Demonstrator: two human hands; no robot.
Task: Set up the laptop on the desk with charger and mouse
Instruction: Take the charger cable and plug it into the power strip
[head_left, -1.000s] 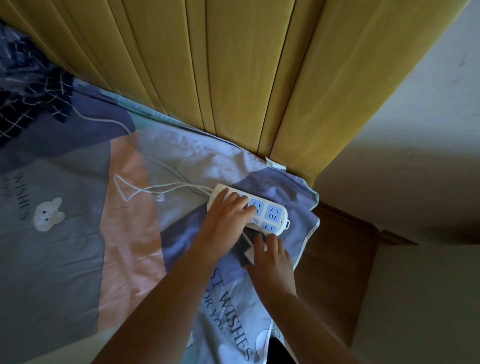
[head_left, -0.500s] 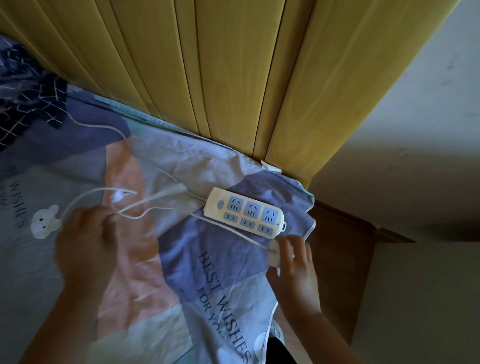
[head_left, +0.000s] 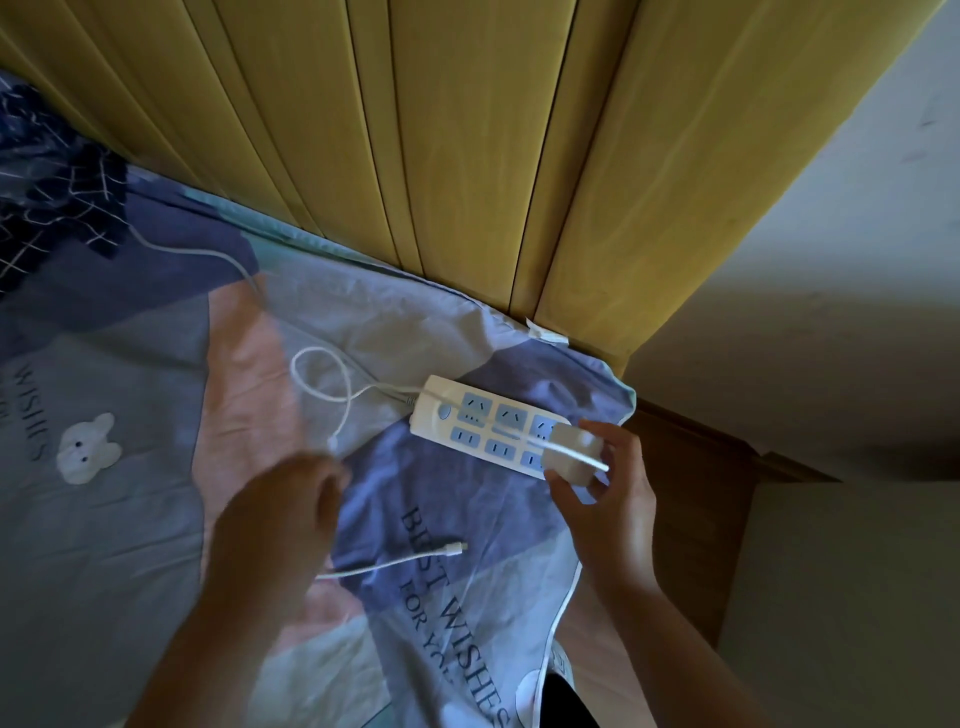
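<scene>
A white power strip (head_left: 483, 428) with blue sockets lies on the bedsheet near the bed's corner. My right hand (head_left: 608, 488) grips a white charger block (head_left: 574, 452) held over the strip's right end. A thin white cable (head_left: 493, 428) runs from the block across the strip. Another white cable end with a plug (head_left: 402, 564) lies loose on the sheet below the strip. My left hand (head_left: 280, 514) is blurred above the sheet, left of that cable; whether it holds anything is unclear. A looped white cord (head_left: 322, 384) lies left of the strip.
A yellow wooden headboard (head_left: 467, 156) rises behind the bed. The patterned sheet (head_left: 130, 493) covers the bed. Dark checked fabric (head_left: 47, 208) is bunched at the far left. A brown wooden ledge (head_left: 691, 499) and a pale wall (head_left: 857, 364) lie right of the bed's corner.
My right hand lifted the charger block up over the strip's right end. My left hand swung from the far left toward the middle. A cable end now lies loose on the sheet.
</scene>
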